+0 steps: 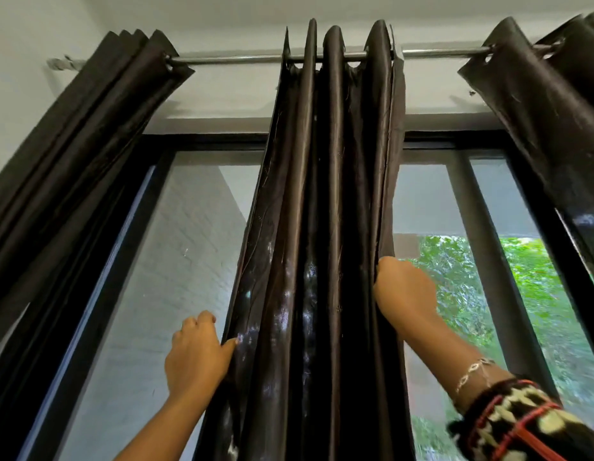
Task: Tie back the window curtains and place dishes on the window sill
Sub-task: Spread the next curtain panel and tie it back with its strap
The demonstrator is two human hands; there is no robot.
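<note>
A dark brown shiny curtain [322,211] hangs bunched at the middle of a metal rod [232,58]. My left hand [197,354] holds its left edge, thumb on the fabric and fingers curled behind it. My right hand [404,291] grips the right edge higher up, fingers wrapped into the folds. A second curtain [72,154] is gathered at the left end of the rod and a third curtain [548,121] at the right end. No dishes or window sill show in this view.
Behind the curtains stands a black-framed window [488,247] with glass panes, a white brick wall outside on the left and green foliage on the right. White wall and ceiling lie above the rod. A patterned sleeve and a bracelet [472,374] are on my right arm.
</note>
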